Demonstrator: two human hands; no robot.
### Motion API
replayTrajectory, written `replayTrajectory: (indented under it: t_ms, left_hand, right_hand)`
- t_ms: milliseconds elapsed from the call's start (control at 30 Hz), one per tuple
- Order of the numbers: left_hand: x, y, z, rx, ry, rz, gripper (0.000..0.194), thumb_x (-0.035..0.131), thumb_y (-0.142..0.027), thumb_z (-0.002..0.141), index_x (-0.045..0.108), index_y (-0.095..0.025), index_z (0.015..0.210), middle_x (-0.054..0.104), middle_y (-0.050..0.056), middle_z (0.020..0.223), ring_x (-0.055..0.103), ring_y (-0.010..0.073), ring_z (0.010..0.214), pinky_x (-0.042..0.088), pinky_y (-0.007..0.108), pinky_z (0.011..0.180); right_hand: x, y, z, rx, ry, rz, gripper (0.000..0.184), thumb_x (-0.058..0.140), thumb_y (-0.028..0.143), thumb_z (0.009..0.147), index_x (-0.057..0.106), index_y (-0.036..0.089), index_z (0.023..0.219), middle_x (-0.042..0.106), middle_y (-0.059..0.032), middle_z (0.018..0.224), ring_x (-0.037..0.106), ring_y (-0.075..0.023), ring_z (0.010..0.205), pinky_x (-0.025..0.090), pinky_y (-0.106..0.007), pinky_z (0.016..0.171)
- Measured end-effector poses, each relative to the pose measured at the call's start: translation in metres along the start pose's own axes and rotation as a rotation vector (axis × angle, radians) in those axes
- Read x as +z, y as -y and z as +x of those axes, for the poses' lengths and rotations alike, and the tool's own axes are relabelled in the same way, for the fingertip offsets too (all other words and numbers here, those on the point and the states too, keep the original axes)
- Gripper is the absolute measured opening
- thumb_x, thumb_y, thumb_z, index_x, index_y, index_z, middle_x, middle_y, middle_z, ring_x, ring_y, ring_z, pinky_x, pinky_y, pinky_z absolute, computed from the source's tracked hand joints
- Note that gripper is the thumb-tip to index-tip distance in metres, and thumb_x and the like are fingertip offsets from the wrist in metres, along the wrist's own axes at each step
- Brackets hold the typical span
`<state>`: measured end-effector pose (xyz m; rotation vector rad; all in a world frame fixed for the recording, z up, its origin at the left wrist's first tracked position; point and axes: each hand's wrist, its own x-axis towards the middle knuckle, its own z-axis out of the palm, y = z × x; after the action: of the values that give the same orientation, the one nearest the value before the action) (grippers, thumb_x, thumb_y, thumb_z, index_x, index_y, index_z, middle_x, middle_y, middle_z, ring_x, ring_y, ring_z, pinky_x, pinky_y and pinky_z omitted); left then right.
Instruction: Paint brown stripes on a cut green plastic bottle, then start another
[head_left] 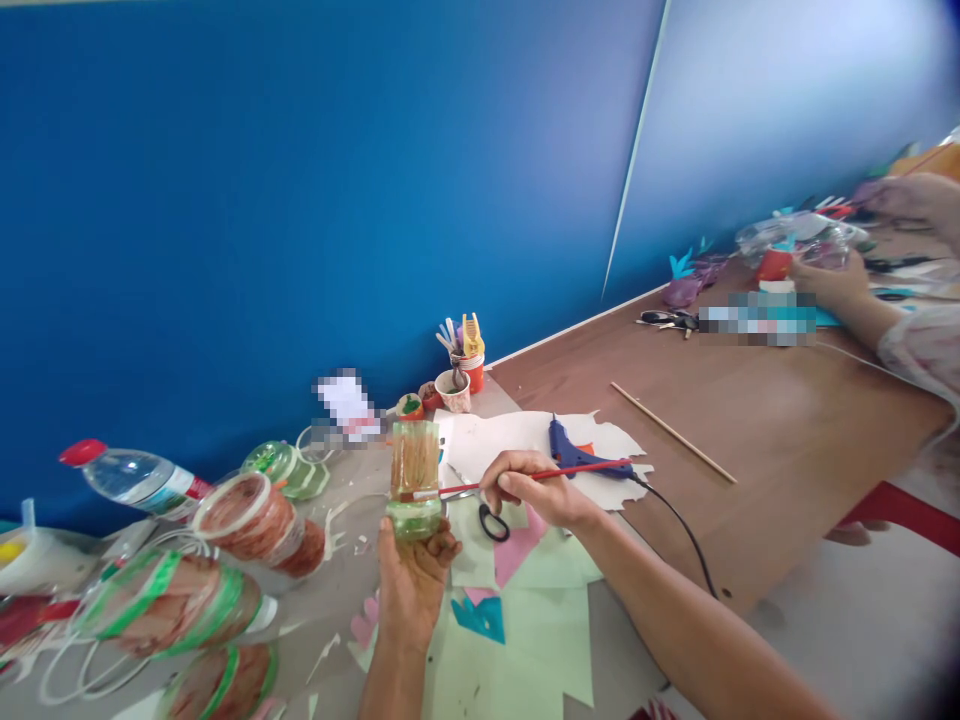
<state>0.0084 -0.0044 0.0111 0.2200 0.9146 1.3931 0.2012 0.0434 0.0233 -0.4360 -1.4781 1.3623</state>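
My left hand is closed around the lower end of a cut plastic bottle, held upright. Brown paint streaks its upper part and the base looks green. In my right hand is a paintbrush with a red handle, pinched in the fingers. Its tip touches the bottle's side near the lower edge of the brown area. Below my right hand lie scissors with black handles, partly covered. Behind it, a blue glue gun rests on white paper.
Painted bottles, a brown-painted container and a red-capped water bottle crowd the left. Paint cups stand by the blue wall. A wooden stick lies on the brown table. At the far right, another person's hand is among craft items.
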Motion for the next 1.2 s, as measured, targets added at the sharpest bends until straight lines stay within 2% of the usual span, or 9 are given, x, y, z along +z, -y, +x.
replayTrajectory:
  t_ms: [133, 333, 467, 533, 633, 733, 900, 1067, 1200]
  left_hand:
    - [-0.004, 0.002, 0.004, 0.095, -0.01, 0.005, 0.041, 0.06, -0.052, 0.078, 0.069, -0.012, 0.077, 0.071, 0.012, 0.064, 0.065, 0.0188, 0.051, 0.056, 0.032, 0.053]
    - [-0.013, 0.008, 0.014, 0.271, -0.03, 0.058, 0.048, 0.078, -0.056, 0.056, 0.068, -0.014, 0.077, 0.071, 0.009, 0.063, 0.066, 0.0203, 0.056, 0.055, 0.033, 0.057]
    - [-0.014, 0.013, 0.015, 0.367, 0.02, 0.124, 0.045, 0.077, -0.052, 0.062, 0.068, -0.016, 0.088, 0.072, 0.007, 0.07, 0.068, 0.0204, 0.063, 0.056, 0.034, 0.063]
    - [-0.014, 0.014, 0.014, 0.394, 0.032, 0.159, 0.043, 0.076, -0.051, 0.063, 0.067, -0.016, 0.086, 0.072, 0.006, 0.07, 0.068, 0.0204, 0.063, 0.055, 0.035, 0.064]
    - [-0.012, 0.013, 0.012, 0.43, 0.017, 0.182, 0.044, 0.077, -0.053, 0.061, 0.066, -0.016, 0.082, 0.071, 0.004, 0.069, 0.067, 0.0195, 0.06, 0.055, 0.034, 0.062]
    - [-0.012, 0.012, 0.012, 0.463, -0.002, 0.185, 0.045, 0.076, -0.053, 0.062, 0.066, -0.017, 0.086, 0.071, 0.003, 0.07, 0.066, 0.0183, 0.062, 0.055, 0.034, 0.065]
    - [-0.015, 0.013, 0.012, 0.502, -0.036, 0.267, 0.037, 0.073, -0.041, 0.07, 0.063, -0.021, 0.1, 0.071, 0.002, 0.087, 0.067, 0.0178, 0.072, 0.054, 0.034, 0.072]
    - [-0.013, 0.014, 0.007, 0.537, -0.074, 0.355, 0.037, 0.074, -0.03, 0.071, 0.062, -0.022, 0.105, 0.07, 0.001, 0.091, 0.068, 0.0165, 0.072, 0.054, 0.032, 0.073]
    - [-0.01, 0.013, 0.004, 0.558, -0.11, 0.37, 0.038, 0.074, -0.02, 0.069, 0.062, -0.022, 0.105, 0.07, 0.0, 0.088, 0.069, 0.0153, 0.073, 0.053, 0.027, 0.071]
  right_hand:
    - [-0.007, 0.003, 0.0, 0.058, 0.003, -0.029, 0.02, 0.056, 0.027, 0.086, 0.069, 0.012, 0.085, 0.065, -0.0034, 0.06, 0.054, -0.0108, 0.051, 0.037, -0.023, 0.05]
    - [-0.014, 0.002, 0.0, 0.048, -0.113, 0.075, 0.018, 0.056, 0.026, 0.082, 0.068, 0.013, 0.077, 0.063, -0.0018, 0.053, 0.053, -0.0107, 0.045, 0.031, -0.022, 0.044]
    - [-0.008, -0.003, 0.0, 0.092, -0.072, 0.097, 0.018, 0.056, 0.026, 0.083, 0.068, 0.013, 0.08, 0.065, -0.0031, 0.057, 0.056, -0.0117, 0.049, 0.033, -0.022, 0.045]
    - [-0.008, -0.003, 0.0, 0.106, -0.067, 0.088, 0.018, 0.056, 0.026, 0.083, 0.068, 0.012, 0.08, 0.065, -0.0031, 0.057, 0.057, -0.0117, 0.049, 0.033, -0.021, 0.045]
    - [-0.016, 0.001, 0.0, 0.126, -0.061, 0.061, 0.017, 0.056, 0.025, 0.081, 0.068, 0.012, 0.078, 0.063, -0.0023, 0.055, 0.055, -0.0111, 0.047, 0.033, -0.022, 0.045]
    - [-0.025, 0.004, 0.001, 0.116, -0.11, 0.066, 0.017, 0.057, 0.025, 0.08, 0.069, 0.013, 0.076, 0.062, -0.0019, 0.052, 0.052, -0.0104, 0.045, 0.031, -0.022, 0.045]
    - [-0.022, 0.0, 0.002, 0.046, -0.21, 0.118, 0.022, 0.06, 0.035, 0.08, 0.067, 0.014, 0.077, 0.063, -0.0029, 0.054, 0.048, -0.0103, 0.044, 0.029, -0.024, 0.044]
    - [-0.013, -0.006, 0.004, 0.031, -0.167, 0.046, 0.023, 0.058, 0.035, 0.084, 0.067, 0.014, 0.084, 0.067, -0.0045, 0.062, 0.048, -0.01, 0.047, 0.031, -0.023, 0.046]
    - [-0.014, -0.004, 0.003, 0.044, -0.145, 0.037, 0.021, 0.057, 0.031, 0.083, 0.067, 0.014, 0.08, 0.065, -0.0035, 0.058, 0.051, -0.0111, 0.048, 0.032, -0.023, 0.045]
